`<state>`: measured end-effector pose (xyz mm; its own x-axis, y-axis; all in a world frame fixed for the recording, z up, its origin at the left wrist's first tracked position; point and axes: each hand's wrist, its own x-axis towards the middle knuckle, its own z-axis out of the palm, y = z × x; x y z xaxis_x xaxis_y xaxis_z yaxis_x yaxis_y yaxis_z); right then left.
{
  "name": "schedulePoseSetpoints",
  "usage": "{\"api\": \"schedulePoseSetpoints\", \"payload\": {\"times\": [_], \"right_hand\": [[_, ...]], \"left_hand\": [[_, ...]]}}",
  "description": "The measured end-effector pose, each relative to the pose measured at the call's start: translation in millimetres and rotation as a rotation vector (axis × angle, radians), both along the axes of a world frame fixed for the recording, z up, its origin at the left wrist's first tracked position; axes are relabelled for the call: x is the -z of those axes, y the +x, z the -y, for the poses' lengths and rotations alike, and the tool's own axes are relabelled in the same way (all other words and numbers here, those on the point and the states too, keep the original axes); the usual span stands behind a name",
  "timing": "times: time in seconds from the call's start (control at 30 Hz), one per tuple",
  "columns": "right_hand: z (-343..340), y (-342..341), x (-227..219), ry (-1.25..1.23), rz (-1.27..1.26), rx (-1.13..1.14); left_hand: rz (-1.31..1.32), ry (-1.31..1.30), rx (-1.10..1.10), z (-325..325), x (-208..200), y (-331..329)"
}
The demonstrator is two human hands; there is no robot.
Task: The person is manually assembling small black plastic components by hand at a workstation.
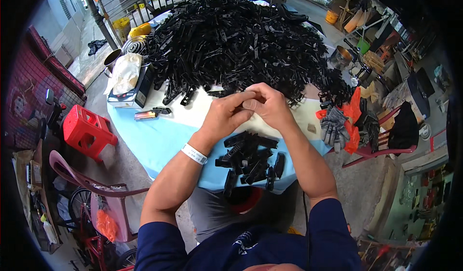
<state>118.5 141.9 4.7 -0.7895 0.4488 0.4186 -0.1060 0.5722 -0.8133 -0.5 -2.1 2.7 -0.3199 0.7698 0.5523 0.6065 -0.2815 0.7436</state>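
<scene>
Both hands meet above the tabletop (pixel 159 141), the left hand (pixel 226 113) and right hand (pixel 270 104) pinched fingertip to fingertip on 1 small black clip (pixel 239 108) lying roughly crosswise between them, with the small clip pile (pixel 248 162) just nearer the body and the big heap (pixel 241 39) beyond.

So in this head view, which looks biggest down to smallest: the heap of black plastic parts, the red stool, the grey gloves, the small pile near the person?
1. Heap of black plastic parts, by far the largest.
2. Red stool.
3. Small pile, close to the stool in looks; it lies nearer the camera, so unsure.
4. Grey gloves, smallest.
</scene>
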Motion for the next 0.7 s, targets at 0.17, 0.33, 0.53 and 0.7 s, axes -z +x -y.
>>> {"api": "schedulePoseSetpoints", "payload": {"times": [0.17, 0.33, 0.53, 0.7], "right_hand": [[-12.5, 5.8, -8.0, -0.498, -0.008, -0.29], [-12.1, 9.8, -16.5, -0.507, -0.056, -0.277], [-38.8, 29.5, -19.5, -0.499, 0.189, -0.607], [-30.7, 25.5, -20.6, -0.389, 0.26, -0.486]], "left_hand": [[0.385, -0.07, 0.042, 0.5, 3.0, -5.8], [0.457, -0.106, 0.083, 2.8, -5.1, -10.5], [0.144, 0.064, -0.375, 5.6, 12.2, -53.8], [-0.406, -0.243, -0.401, 6.2, 14.8, -40.4]]}}
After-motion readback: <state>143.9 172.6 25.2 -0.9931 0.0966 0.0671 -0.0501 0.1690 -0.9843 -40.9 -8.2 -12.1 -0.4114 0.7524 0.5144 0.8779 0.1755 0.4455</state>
